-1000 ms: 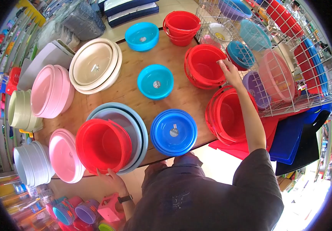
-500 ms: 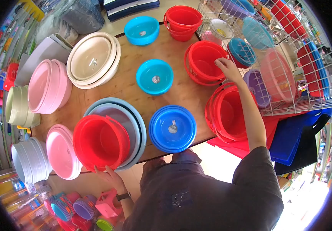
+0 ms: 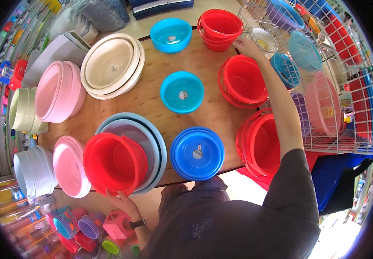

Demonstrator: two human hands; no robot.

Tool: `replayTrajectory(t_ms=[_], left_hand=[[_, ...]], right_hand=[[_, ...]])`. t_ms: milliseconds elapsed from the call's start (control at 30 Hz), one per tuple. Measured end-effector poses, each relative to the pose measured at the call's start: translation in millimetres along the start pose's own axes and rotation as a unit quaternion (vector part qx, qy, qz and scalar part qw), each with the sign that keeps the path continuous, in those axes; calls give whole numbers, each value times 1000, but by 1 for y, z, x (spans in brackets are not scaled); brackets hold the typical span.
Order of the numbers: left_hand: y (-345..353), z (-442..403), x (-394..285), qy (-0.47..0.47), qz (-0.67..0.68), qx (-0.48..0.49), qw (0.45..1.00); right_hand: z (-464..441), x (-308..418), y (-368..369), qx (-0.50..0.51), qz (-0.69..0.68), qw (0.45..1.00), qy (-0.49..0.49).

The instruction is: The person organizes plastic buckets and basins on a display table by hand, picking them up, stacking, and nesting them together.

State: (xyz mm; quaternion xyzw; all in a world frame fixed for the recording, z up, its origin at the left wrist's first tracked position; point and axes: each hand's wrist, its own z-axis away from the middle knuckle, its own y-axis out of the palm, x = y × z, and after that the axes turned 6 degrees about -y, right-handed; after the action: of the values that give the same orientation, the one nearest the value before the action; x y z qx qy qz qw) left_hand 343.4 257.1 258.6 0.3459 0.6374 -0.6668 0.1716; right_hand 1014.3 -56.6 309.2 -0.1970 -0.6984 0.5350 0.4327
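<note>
Your left hand (image 3: pixel 125 203) touches the red bucket (image 3: pixel 115 163) on the grey-blue basins (image 3: pixel 136 130); your right hand (image 3: pixel 246 46) is beside the far red bucket (image 3: pixel 221 28). Whether either's fingers clamp, I can't tell; a loose hold could cause toppling.

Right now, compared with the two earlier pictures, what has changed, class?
The right hand has moved from the middle red bucket toward the table's far end, now beside the far red bucket; contact is unclear. The left hand stays at the rim of the red tub resting in the grey-blue basins. No bucket or basin has visibly moved on the table.
</note>
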Motion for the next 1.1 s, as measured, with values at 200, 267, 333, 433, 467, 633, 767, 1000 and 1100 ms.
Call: replayTrajectory(t_ms=[200, 267, 333, 433, 467, 633, 767, 1000, 1100], left_hand=[[5, -2, 4, -8, -17, -27, 999], [5, -2, 11, 1, -33, -32, 999], [3, -3, 13, 10, -58, -25, 998], [2, -1, 11, -3, -54, -21, 998], [2, -1, 13, 3, -60, -24, 998], [0, 1, 7, -13, -60, -9, 998], [1, 1, 12, 1, -63, -28, 998], [1, 1, 4, 22, -64, -29, 997], [1, 1, 0, 13, -57, -29, 998]], right_hand=[[-65, -27, 73, 86, 67, 994, -6], [-80, -24, 92, 118, 60, 991, 16], [-92, -20, 107, 140, 63, 988, 33], [-101, -15, 115, 174, 88, 980, 49], [-102, -13, 116, 195, 96, 975, 50], [-107, -25, 138, 148, 116, 982, 35], [-109, -24, 136, 59, 74, 994, 59], [-114, -26, 135, 85, 150, 982, 82], [-102, 9, 108, 16, 148, 985, 84]])
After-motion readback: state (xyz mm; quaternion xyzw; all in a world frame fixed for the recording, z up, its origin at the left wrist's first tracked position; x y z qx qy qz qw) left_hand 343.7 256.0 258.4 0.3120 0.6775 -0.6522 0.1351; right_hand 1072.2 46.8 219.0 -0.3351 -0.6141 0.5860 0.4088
